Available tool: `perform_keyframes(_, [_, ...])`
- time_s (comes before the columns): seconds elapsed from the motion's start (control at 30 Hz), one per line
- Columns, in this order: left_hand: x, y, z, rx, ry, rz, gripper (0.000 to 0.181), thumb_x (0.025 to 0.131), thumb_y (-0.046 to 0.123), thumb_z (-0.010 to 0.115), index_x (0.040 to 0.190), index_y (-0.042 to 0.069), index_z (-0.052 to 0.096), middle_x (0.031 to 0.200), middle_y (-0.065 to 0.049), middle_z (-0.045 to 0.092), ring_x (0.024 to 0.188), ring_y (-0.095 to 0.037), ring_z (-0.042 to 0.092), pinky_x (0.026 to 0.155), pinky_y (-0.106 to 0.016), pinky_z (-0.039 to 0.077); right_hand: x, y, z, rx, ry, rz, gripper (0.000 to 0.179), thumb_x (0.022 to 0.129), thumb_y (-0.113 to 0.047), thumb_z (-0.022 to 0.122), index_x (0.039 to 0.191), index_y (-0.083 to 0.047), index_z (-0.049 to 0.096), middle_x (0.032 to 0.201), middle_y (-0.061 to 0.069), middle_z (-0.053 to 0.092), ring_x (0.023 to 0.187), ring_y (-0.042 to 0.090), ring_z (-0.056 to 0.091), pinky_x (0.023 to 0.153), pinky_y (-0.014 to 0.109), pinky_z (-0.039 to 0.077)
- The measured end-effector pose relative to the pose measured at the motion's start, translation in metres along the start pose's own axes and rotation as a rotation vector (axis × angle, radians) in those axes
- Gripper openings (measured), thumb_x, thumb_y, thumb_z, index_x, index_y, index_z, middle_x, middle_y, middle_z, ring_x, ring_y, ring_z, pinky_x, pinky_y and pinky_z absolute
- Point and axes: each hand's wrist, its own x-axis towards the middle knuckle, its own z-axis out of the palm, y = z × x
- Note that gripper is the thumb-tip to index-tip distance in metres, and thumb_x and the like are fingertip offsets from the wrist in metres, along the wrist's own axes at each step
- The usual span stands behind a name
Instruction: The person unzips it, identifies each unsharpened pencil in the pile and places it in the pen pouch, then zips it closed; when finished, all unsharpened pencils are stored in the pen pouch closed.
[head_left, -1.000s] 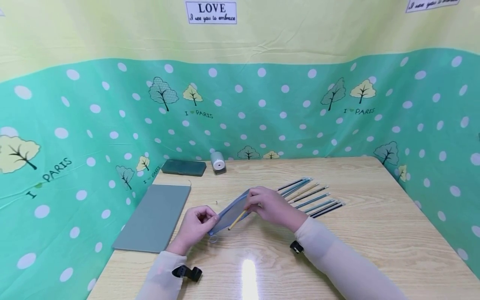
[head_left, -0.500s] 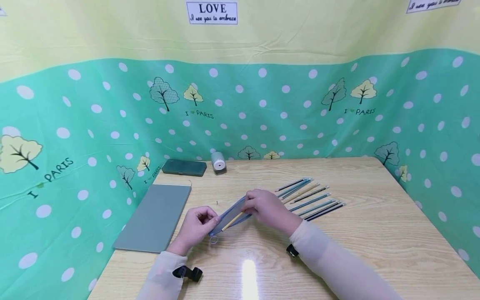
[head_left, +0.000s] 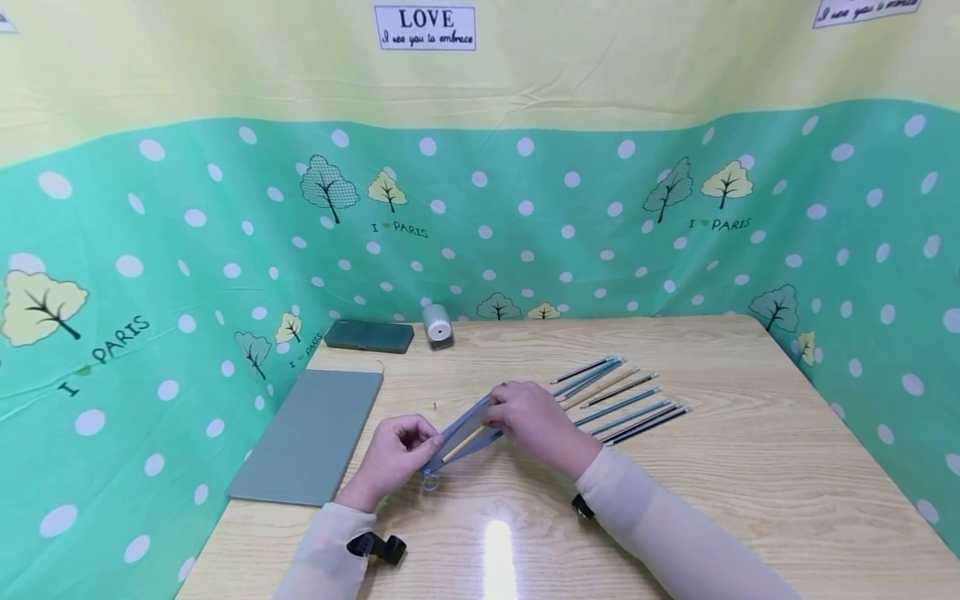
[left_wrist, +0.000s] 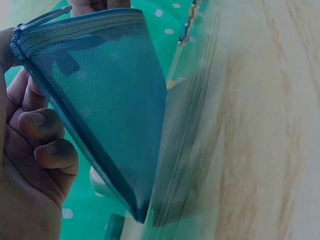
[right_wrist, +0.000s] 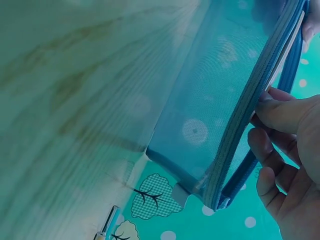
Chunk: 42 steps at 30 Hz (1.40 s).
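Note:
A blue mesh zip pouch (head_left: 480, 438) is held slanting above the table between both hands, its zipped mouth parted. My left hand (head_left: 393, 457) pinches the near corner by the zipper end, where a small ring (head_left: 431, 482) hangs. In the left wrist view, see-through mesh (left_wrist: 110, 105) fills the middle, and the lower fingers are curled loosely. My right hand (head_left: 534, 423) pinches a yellow pencil (head_left: 462, 445) that lies along the opening. In the right wrist view, the pencil (right_wrist: 287, 52) runs between the zipper edges, with the thumb and forefinger on it.
Several pencils (head_left: 619, 391) lie fanned out to the right of the pouch. On the left is a flat grey board (head_left: 307, 437). A dark green case (head_left: 368, 336) and a small white-and-grey cylinder (head_left: 437, 323) stand at the back edge, before a polka-dot curtain (head_left: 525, 250).
My right hand has shifted a little left and brought the yellow pencil down into the pouch's mouth. The left hand stays nearly in place at the corner.

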Motion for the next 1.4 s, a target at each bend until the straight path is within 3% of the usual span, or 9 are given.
perform_keyframes(0.2, [-0.001, 0.000, 0.000, -0.009, 0.006, 0.001, 0.013, 0.093, 0.002, 0.078, 0.085, 0.012, 0.075, 0.068, 0.001, 0.062, 0.057, -0.006, 0.049, 0.050, -0.022, 0.040, 0.000, -0.003, 0.002, -0.025, 0.007, -0.019, 0.011, 0.084, -0.020, 0.089, 0.092, -0.024, 0.084, 0.086, -0.009, 0.063, 0.078, 0.011, 0.059, 0.064, 0.027, 0.045])
perform_keyframes(0.4, [0.000, 0.000, 0.001, 0.008, 0.010, 0.007, 0.015, 0.092, -0.005, 0.075, 0.084, 0.008, 0.074, 0.067, 0.001, 0.060, 0.056, -0.005, 0.047, 0.049, -0.022, 0.039, -0.001, -0.004, 0.003, -0.041, -0.009, 0.010, 0.010, 0.085, -0.021, 0.089, 0.093, -0.025, 0.083, 0.088, -0.010, 0.063, 0.079, 0.010, 0.058, 0.067, 0.027, 0.047])
perform_keyframes(0.63, [-0.001, 0.030, 0.003, -0.016, 0.014, -0.003, 0.013, 0.091, -0.008, 0.074, 0.083, 0.002, 0.073, 0.066, -0.001, 0.059, 0.057, -0.004, 0.045, 0.051, -0.020, 0.037, -0.002, -0.003, 0.002, 0.003, 0.021, 0.016, 0.009, 0.086, -0.016, 0.088, 0.089, -0.020, 0.080, 0.088, -0.008, 0.063, 0.079, 0.011, 0.059, 0.069, 0.029, 0.052])
perform_keyframes(0.93, [0.000, 0.028, 0.002, -0.007, 0.014, -0.001, 0.015, 0.091, -0.008, 0.074, 0.083, 0.004, 0.073, 0.065, -0.003, 0.059, 0.056, -0.003, 0.045, 0.050, -0.021, 0.036, -0.004, 0.002, 0.003, 0.021, -0.001, 0.031, 0.007, 0.088, -0.015, 0.085, 0.090, -0.020, 0.080, 0.088, -0.009, 0.063, 0.078, 0.011, 0.059, 0.067, 0.030, 0.050])
perform_keyframes(1.23, [-0.001, 0.029, -0.001, 0.004, 0.022, 0.007, 0.014, 0.091, -0.007, 0.074, 0.083, 0.004, 0.073, 0.065, -0.002, 0.059, 0.056, -0.004, 0.044, 0.050, -0.023, 0.037, -0.006, 0.010, -0.001, 0.063, 0.045, 0.041, 0.011, 0.088, -0.011, 0.086, 0.091, -0.020, 0.080, 0.086, -0.009, 0.062, 0.078, 0.010, 0.057, 0.068, 0.029, 0.053])
perform_keyframes(1.4, [0.000, 0.026, -0.001, 0.025, 0.038, 0.006, 0.015, 0.090, -0.010, 0.074, 0.082, 0.003, 0.072, 0.064, -0.002, 0.058, 0.056, -0.003, 0.044, 0.050, -0.023, 0.036, -0.008, 0.019, -0.003, 0.106, -0.014, 0.102, 0.013, 0.089, -0.013, 0.086, 0.099, -0.018, 0.081, 0.093, -0.007, 0.064, 0.083, 0.010, 0.061, 0.071, 0.027, 0.054])
